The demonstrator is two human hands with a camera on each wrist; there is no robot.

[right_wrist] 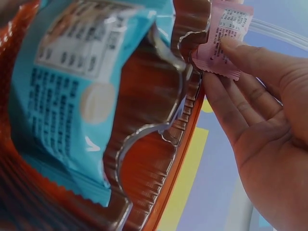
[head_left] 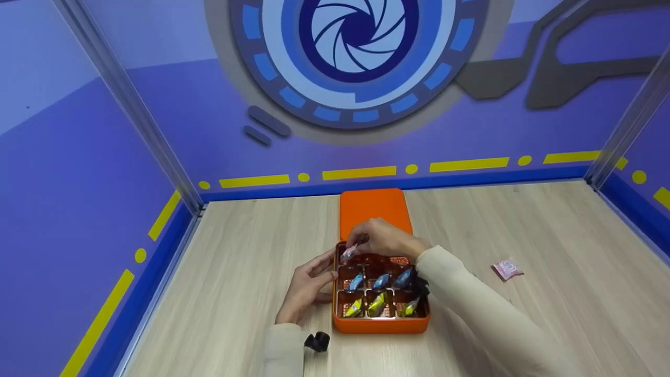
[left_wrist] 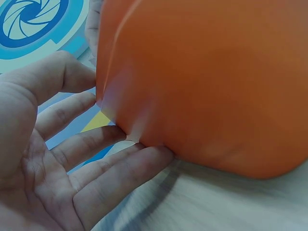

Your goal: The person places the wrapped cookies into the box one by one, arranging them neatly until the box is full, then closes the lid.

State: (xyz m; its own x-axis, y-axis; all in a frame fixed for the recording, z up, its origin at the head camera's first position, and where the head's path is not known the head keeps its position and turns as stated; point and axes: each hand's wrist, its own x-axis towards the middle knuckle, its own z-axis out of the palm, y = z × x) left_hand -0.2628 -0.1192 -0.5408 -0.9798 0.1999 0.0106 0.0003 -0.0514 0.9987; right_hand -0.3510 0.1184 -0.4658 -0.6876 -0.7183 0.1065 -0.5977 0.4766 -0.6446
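Note:
An orange box (head_left: pixel 381 326) with a clear divided insert stands on the table. My right hand (head_left: pixel 384 238) pinches a small pink wrapped packet (right_wrist: pixel 211 54) between thumb and fingers, over the box's far left compartment. My left hand (head_left: pixel 303 289) touches the box's left side with nearly straight fingers; in the left wrist view the fingertips lie against the orange wall (left_wrist: pixel 207 91). Three blue packets (head_left: pixel 356 283) sit in the middle row, each in its own compartment. The near row holds three yellow packets (head_left: pixel 377 305). A blue packet (right_wrist: pixel 72 106) looms large in the right wrist view.
Behind the box lies its orange lid (head_left: pixel 374 209), partly covered by the right hand. Another pink packet (head_left: pixel 507 269) is on the wooden table (head_left: pixel 549 225), right of the right forearm. Printed blue panels (head_left: pixel 167 115) enclose the table at the back and sides.

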